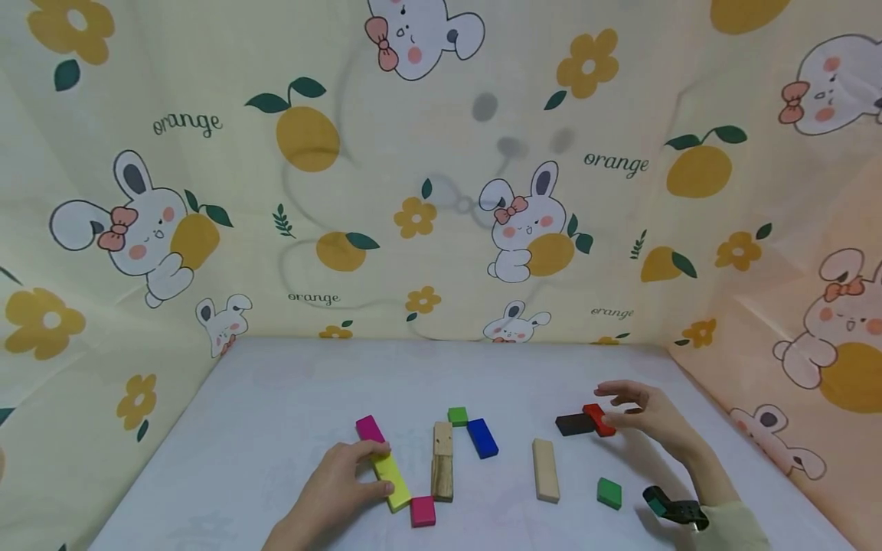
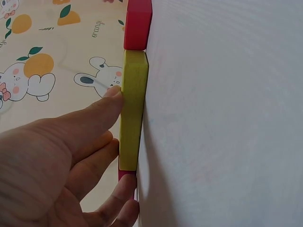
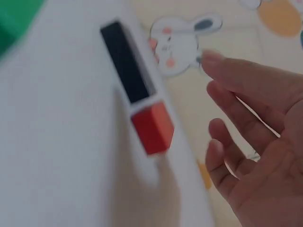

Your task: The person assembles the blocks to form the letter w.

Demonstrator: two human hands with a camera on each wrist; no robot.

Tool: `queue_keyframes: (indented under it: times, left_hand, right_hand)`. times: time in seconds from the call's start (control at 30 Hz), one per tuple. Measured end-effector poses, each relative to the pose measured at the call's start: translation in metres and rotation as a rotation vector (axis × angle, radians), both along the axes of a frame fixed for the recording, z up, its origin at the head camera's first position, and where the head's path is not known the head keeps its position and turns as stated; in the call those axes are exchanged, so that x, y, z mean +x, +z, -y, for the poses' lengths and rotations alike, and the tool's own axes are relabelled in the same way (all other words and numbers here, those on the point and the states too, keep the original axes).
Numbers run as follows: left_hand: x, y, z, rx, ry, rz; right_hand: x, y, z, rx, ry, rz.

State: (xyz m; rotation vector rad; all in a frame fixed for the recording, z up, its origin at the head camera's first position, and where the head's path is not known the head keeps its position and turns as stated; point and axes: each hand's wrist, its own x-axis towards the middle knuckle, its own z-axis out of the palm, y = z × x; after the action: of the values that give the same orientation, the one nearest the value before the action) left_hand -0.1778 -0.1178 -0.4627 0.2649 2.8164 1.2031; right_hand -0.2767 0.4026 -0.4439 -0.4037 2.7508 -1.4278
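My left hand (image 1: 338,484) is at a yellow block (image 1: 391,484), its thumb and fingers pinching it, as the left wrist view also shows. A magenta block (image 1: 370,428) touches the yellow block's far end, and a pink-red block (image 1: 423,511) meets its near corner. These blocks form a slanted line on the table. My right hand (image 1: 651,417) hovers with loosely bent fingers beside a red block (image 1: 599,420), holding nothing. In the right wrist view a gap shows between the fingers and the red block (image 3: 153,128). A black block (image 1: 575,425) lies end-on against the red one.
Two wooden blocks (image 1: 442,462) lie end to end mid-table. Beyond them sit a small green block (image 1: 458,416) and a blue block (image 1: 483,438). A pale wooden block (image 1: 546,471) and another green block (image 1: 609,493) lie to the right. A patterned cloth (image 1: 441,168) walls the table (image 1: 310,375).
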Motion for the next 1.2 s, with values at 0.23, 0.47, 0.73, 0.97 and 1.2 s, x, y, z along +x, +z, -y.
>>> queue_keyframes:
  times: [0.23, 0.47, 0.73, 0.97, 1.2]
  left_hand:
    - [-0.001, -0.001, 0.000, 0.001, 0.008, 0.015]
    - [-0.001, -0.001, -0.002, -0.007, 0.015, 0.018]
    - [0.000, 0.000, -0.001, -0.007, 0.022, 0.019]
    - [0.000, -0.001, -0.001, -0.010, 0.016, 0.009]
    - [0.001, 0.000, 0.000, -0.005, 0.002, -0.003]
  right_hand:
    - [-0.012, -0.014, -0.017, -0.018, 0.106, 0.128]
    - [-0.020, -0.019, -0.022, 0.014, 0.168, 0.197]
    - [-0.026, -0.022, -0.024, -0.042, 0.166, 0.264]
    - [-0.027, -0.025, -0.026, -0.061, 0.167, 0.281]
    - [-0.029, -0.028, -0.027, -0.061, 0.165, 0.276]
